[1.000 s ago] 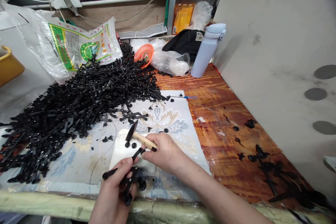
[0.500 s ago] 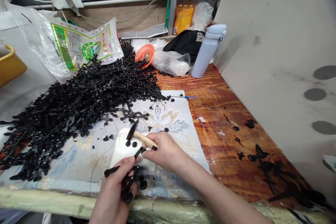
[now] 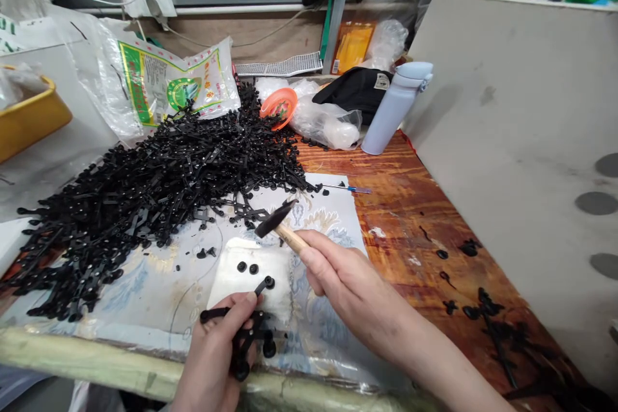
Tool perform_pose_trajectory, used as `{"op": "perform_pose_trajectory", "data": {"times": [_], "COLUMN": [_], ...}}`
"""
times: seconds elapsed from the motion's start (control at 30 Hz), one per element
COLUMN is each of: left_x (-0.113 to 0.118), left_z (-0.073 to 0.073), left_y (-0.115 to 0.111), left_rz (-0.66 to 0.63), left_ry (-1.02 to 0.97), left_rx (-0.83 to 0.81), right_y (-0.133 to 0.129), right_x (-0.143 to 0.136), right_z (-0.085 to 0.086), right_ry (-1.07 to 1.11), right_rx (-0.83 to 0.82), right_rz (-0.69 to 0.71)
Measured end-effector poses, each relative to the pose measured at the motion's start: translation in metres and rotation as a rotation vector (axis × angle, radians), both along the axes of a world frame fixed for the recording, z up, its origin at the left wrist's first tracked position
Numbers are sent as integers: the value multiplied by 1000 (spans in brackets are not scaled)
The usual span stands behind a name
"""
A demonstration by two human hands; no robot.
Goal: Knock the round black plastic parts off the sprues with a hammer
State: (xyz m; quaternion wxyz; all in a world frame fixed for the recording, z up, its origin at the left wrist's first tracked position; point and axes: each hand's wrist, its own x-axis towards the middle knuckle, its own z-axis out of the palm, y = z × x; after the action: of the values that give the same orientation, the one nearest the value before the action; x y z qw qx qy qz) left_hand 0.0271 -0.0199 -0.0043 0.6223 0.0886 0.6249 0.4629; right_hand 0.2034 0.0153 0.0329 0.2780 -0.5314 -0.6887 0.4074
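Note:
My right hand is wrapped round the wooden handle of a small hammer, its dark head raised above the far edge of a white block. Between the thumb and fingers of my left hand is a black jointed plastic linkage with round knobs at its ends. One end of the linkage reaches over the white block. Two small black round caps lie on the block just beyond that end. Part of the linkage is hidden by my left fingers.
A large heap of black linkages covers the left and back of the table. Behind it lie a printed plastic bag and an orange dish. A lavender bottle stands by the grey panel. Black scraps lie at right.
My right hand has drawn away from the linkage to the right, now gripping the hammer by its handle with the head lifted. My left hand still holds the linkage over the block.

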Motion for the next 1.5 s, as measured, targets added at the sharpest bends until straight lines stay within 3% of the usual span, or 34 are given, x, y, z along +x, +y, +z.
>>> {"op": "perform_pose_trajectory", "data": {"times": [0.07, 0.2, 0.43, 0.57, 0.8, 0.93, 1.1, 1.27, 1.4, 1.5], "left_x": [0, -1, -3, -5, -8, -9, -11, -12, -12, -13], "left_z": [-1, -6, -5, -3, -1, 1, 0, 2, 4, 2], "left_y": [-1, -1, 0, 2, 5, 7, 8, 10, 12, 11], "left_rz": [-4, -9, -50, -75, -112, -124, -145, -155, -176, -179], "left_ry": [7, 6, 24, 70, 96, 129, 156, 177, 173, 166], "left_rx": [10, 8, -9, 5, 29, 26, 25, 19, 18, 25], "right_y": [-10, -24, -36, -35, -35, -34, -34, -30, -33, -36], "right_x": [4, 8, 16, 14, 11, 12, 14, 14, 14, 12], "right_z": [3, -12, -21, -25, -19, -24, -24, -24, -19, -23], "right_ry": [-85, -249, -206, -302, -190, -313, -242, -385, -218, -293], "right_rx": [45, 77, 248, 205, 273, 147, 205, 130, 245, 242], "right_rz": [63, 104, 42, 110, 22, 108, 14, 121, 44, 78]}}
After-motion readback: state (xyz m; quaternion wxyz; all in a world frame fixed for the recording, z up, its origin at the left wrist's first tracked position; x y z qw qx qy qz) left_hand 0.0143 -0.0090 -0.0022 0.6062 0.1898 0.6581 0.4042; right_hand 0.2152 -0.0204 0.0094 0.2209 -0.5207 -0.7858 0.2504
